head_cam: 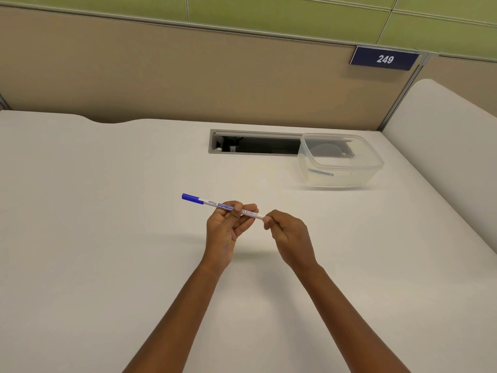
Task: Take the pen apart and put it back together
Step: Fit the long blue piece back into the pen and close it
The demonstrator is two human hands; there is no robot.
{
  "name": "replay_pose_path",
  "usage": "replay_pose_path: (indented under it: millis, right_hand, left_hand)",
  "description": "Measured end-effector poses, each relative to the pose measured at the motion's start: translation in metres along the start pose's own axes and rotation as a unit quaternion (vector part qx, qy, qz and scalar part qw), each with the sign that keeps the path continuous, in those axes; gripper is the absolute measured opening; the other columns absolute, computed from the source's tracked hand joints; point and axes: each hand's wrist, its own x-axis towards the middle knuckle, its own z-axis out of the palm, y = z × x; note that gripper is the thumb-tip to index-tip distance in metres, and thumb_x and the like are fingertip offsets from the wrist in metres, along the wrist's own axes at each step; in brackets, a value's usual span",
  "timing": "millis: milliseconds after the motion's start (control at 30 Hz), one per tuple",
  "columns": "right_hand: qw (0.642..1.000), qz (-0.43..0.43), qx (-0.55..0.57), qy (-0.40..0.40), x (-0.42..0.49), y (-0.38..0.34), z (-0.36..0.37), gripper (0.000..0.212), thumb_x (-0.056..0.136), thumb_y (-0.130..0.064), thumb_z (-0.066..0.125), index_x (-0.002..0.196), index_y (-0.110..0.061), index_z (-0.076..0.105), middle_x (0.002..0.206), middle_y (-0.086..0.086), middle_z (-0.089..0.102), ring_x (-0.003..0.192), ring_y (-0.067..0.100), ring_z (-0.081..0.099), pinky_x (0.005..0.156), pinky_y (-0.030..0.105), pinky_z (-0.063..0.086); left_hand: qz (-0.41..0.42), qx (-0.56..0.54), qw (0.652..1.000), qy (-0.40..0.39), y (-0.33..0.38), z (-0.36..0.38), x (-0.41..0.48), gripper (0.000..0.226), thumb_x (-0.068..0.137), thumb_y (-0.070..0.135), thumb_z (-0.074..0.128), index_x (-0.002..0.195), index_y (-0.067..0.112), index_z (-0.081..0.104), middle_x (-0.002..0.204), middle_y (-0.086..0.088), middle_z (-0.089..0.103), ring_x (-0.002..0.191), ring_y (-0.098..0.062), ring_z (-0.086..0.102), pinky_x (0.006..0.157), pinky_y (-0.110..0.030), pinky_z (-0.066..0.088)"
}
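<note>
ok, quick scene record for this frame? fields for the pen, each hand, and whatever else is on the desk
pen: white barrel, blue cap on its left end, held above the desk
left hand: grips the barrel's middle
right hand: pinches the pen's right end, which is hidden by the fingers
assembly: cap on, no loose parts seen
tub: clear plastic, far right, thin dark item inside
cable slot: open, at the desk's rear
sign: reads 249, on the partition

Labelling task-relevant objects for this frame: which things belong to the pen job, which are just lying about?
In the job: pen, blue cap on; left hand gripping its barrel; right hand pinching the other end.
Lying about: clear plastic tub, cable slot, 249 sign.
</note>
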Motion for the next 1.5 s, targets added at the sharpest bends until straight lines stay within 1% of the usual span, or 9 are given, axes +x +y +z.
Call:
replay_pose_path:
  millis: [133, 367, 467, 600, 800, 1067, 1267, 1367, 1500]
  right_hand:
    - [0.980, 0.130, 0.140, -0.059, 0.007, -0.004, -0.001, 0.041, 0.092, -0.015, 0.046, 0.052, -0.021, 0.048, 0.040, -0.009, 0.037, 0.044, 0.012, 0.037, 0.052, 0.027, 0.030]
    - [0.913, 0.227, 0.303, -0.149, 0.012, -0.007, -0.011, 0.041, 0.095, -0.028, 0.042, 0.061, -0.014, 0.060, 0.037, -0.010, 0.039, 0.040, 0.008, 0.041, 0.046, 0.016, 0.039]
    - [0.951, 0.178, 0.234, -0.092, 0.007, -0.009, -0.007, 0.043, 0.097, -0.032, 0.034, 0.066, -0.021, 0.063, 0.042, -0.008, 0.047, 0.045, 0.007, 0.046, 0.050, 0.016, 0.041]
    - [0.995, 0.044, 0.083, -0.023, -0.005, -0.006, -0.002, 0.018, 0.095, -0.024, 0.043, 0.082, -0.024, 0.056, 0.055, -0.004, 0.051, 0.056, 0.012, 0.049, 0.057, 0.023, 0.038]
    - [0.992, -0.098, -0.081, 0.022, -0.005, 0.000, -0.003, 0.024, 0.088, -0.017, 0.042, 0.085, -0.002, 0.061, 0.067, 0.011, 0.057, 0.062, 0.024, 0.048, 0.060, 0.026, 0.035]
    - [0.987, 0.080, 0.142, -0.009, 0.001, 0.000, 0.001, 0.037, 0.089, -0.010, 0.049, 0.055, -0.024, 0.050, 0.043, -0.010, 0.042, 0.047, 0.005, 0.039, 0.048, 0.013, 0.030]
    - [0.954, 0.167, 0.236, -0.074, 0.000, 0.002, 0.003, 0.041, 0.091, -0.008, 0.047, 0.051, -0.018, 0.054, 0.035, -0.009, 0.043, 0.039, 0.005, 0.039, 0.048, 0.018, 0.034]
    - [0.961, 0.187, 0.157, -0.129, 0.006, -0.003, -0.001, 0.035, 0.090, -0.014, 0.049, 0.057, -0.018, 0.060, 0.048, -0.005, 0.053, 0.047, 0.007, 0.048, 0.054, 0.022, 0.038]
    - [0.992, 0.061, -0.057, -0.092, 0.011, -0.012, 0.001, 0.015, 0.088, -0.017, 0.054, 0.090, -0.012, 0.068, 0.085, 0.010, 0.064, 0.080, 0.020, 0.056, 0.072, 0.032, 0.044]
  left_hand:
    - [0.007, 0.019, 1.000, -0.001, -0.001, 0.001, 0.000, 0.011, 0.090, 0.009, 0.047, 0.083, 0.010, 0.056, 0.074, -0.003, 0.076, 0.076, -0.017, 0.072, 0.064, -0.020, 0.057]
    - [0.022, 0.032, 0.999, -0.018, 0.005, 0.002, 0.000, 0.012, 0.090, 0.007, 0.047, 0.083, 0.009, 0.057, 0.075, -0.003, 0.076, 0.077, -0.017, 0.072, 0.065, -0.020, 0.057]
    - [0.030, 0.017, 0.999, 0.000, 0.005, 0.003, -0.003, 0.012, 0.090, 0.006, 0.048, 0.083, 0.009, 0.057, 0.075, -0.003, 0.076, 0.077, -0.018, 0.072, 0.066, -0.021, 0.058]
    - [0.030, 0.000, 0.999, 0.019, 0.004, 0.002, -0.006, 0.013, 0.090, 0.005, 0.047, 0.083, 0.009, 0.057, 0.074, -0.003, 0.076, 0.076, -0.017, 0.072, 0.066, -0.022, 0.058]
    - [0.019, 0.003, 1.000, 0.012, 0.002, 0.002, -0.006, 0.013, 0.090, 0.007, 0.047, 0.083, 0.009, 0.058, 0.074, -0.003, 0.076, 0.077, -0.018, 0.072, 0.065, -0.022, 0.058]
    - [0.013, 0.016, 1.000, -0.002, 0.002, 0.000, -0.004, 0.012, 0.090, 0.008, 0.047, 0.083, 0.008, 0.058, 0.075, -0.004, 0.076, 0.078, -0.018, 0.072, 0.065, -0.020, 0.057]
    - [0.019, 0.085, 0.996, -0.021, 0.001, -0.007, -0.004, 0.012, 0.089, 0.007, 0.049, 0.083, 0.008, 0.058, 0.076, -0.002, 0.076, 0.080, -0.017, 0.072, 0.067, -0.020, 0.057]
    - [0.023, 0.097, 0.995, -0.004, 0.001, -0.011, -0.003, 0.011, 0.089, 0.007, 0.050, 0.083, 0.008, 0.059, 0.073, -0.002, 0.076, 0.078, -0.017, 0.072, 0.066, -0.020, 0.057]
    - [0.019, 0.095, 0.995, 0.017, -0.001, -0.013, -0.003, 0.011, 0.089, 0.010, 0.051, 0.086, 0.008, 0.061, 0.074, -0.001, 0.076, 0.079, -0.015, 0.072, 0.067, -0.020, 0.057]
